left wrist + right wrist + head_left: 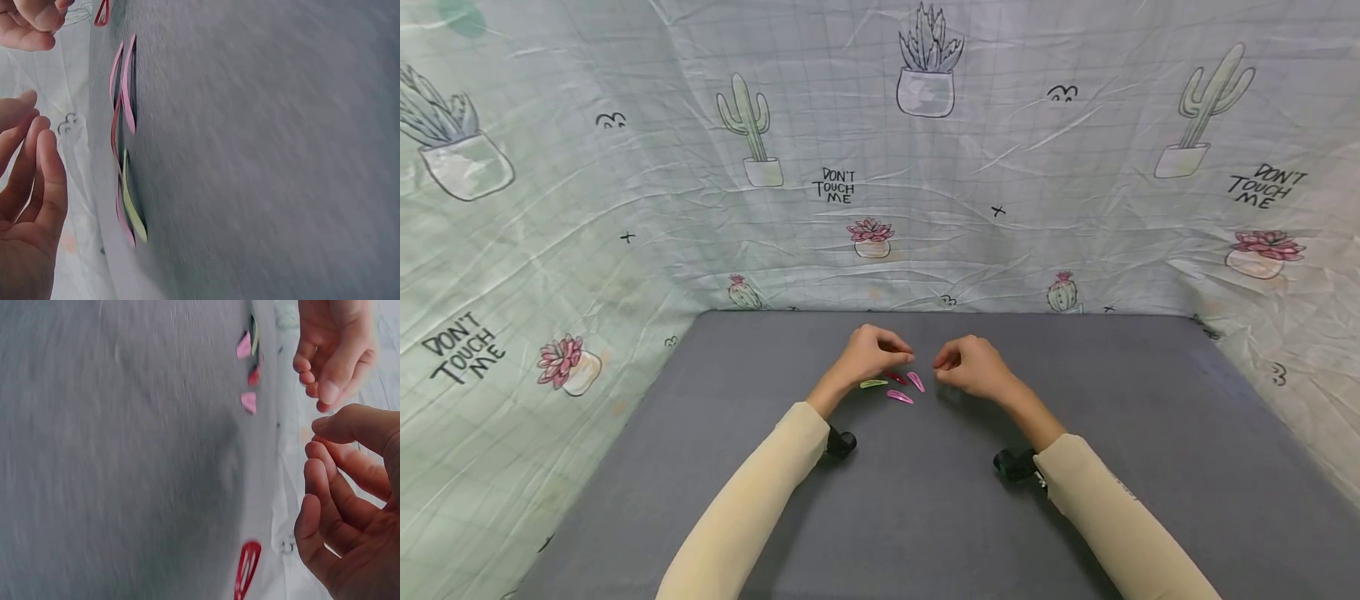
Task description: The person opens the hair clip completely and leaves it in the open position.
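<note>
Left hand (868, 354) and right hand (977, 368) hover apart over the worktop (880, 500), toward its far edge and about midway between its left and right edges; each has its fingers loosely bent, the tips of thumb and forefinger close together, and nothing shows between them in any view. Below lie small hair clips: a green clip (874, 383) just beside the left hand, a dark red clip (897, 378) to its right, one pink clip (916, 381) slanting at the right of the group, and a second pink clip (900, 397) closest to the worktop's near edge. From the left wrist, a third pink clip (122, 219) shows beyond the green one, while the right wrist view finds a lone red clip (248, 569) near the right hand, well apart from the group. Judging by their slim, looped frames, the clips should be very light and fairly stiff, likely springy metal with a smooth coat, so they could skid if nudged but would hardly break. Their bodies look slightly bowed, which may leave room for a fingernail beneath. A pinch across the long sides near the middle would probably hold best; pressing hard on the bow might snap a clip over, and gripping only the narrow tip could let it swivel.
</note>
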